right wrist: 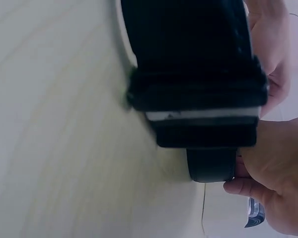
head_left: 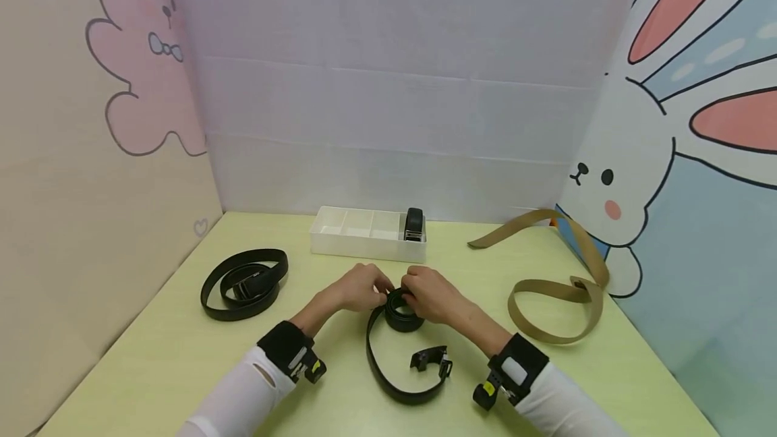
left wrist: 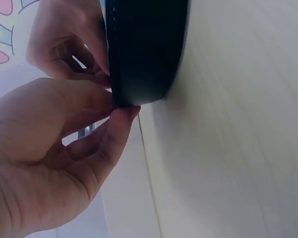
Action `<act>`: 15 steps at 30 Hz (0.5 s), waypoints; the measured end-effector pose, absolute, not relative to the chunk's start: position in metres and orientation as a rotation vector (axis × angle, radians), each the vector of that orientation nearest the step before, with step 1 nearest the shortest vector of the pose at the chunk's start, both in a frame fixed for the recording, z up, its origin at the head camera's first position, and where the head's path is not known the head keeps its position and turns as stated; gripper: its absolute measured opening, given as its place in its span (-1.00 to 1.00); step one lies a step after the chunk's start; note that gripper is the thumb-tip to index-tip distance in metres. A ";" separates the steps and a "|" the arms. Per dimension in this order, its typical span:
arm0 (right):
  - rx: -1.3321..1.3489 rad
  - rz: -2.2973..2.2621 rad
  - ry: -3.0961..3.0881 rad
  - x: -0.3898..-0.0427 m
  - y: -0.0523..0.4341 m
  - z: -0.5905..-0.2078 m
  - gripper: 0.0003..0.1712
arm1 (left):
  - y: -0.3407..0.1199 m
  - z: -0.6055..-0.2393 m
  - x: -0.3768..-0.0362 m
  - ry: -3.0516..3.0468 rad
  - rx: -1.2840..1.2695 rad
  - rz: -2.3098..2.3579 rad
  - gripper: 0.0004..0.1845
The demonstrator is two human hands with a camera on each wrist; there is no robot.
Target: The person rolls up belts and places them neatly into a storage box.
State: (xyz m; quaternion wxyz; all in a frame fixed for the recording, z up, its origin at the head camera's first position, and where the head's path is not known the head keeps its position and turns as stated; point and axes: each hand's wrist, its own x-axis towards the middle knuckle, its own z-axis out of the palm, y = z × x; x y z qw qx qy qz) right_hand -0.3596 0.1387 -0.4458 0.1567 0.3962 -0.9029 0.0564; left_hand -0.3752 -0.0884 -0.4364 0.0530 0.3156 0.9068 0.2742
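Observation:
A black belt [head_left: 405, 396] stands on edge on the table, one end wound into a small roll and its strap curving toward me to the buckle [head_left: 445, 365]. My left hand [head_left: 362, 288] pinches the strap at the roll's left side between thumb and fingers. On the other side, my right hand [head_left: 437, 297] grips the roll by its rim. The left wrist view has the dark strap [left wrist: 146, 49] close up, with thumb and finger at its edge. In the right wrist view the buckle [right wrist: 198, 91] fills the foreground and partly hides the roll.
At the back stands a white divided box [head_left: 352, 243] with a rolled black belt [head_left: 414, 224] in its right compartment. Another black belt [head_left: 214, 288] lies loosely coiled to the left. A tan belt [head_left: 549, 337] sprawls along the right side by the wall.

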 end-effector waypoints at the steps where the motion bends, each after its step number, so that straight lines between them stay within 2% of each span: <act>1: 1.132 0.146 -2.584 -0.359 0.138 -0.446 -0.84 | -0.088 -0.437 -0.376 2.759 0.982 0.818 -0.73; 15: 1.142 0.206 -2.611 -0.359 0.137 -0.443 -0.87 | -0.086 -0.444 -0.376 2.815 0.929 0.863 -0.78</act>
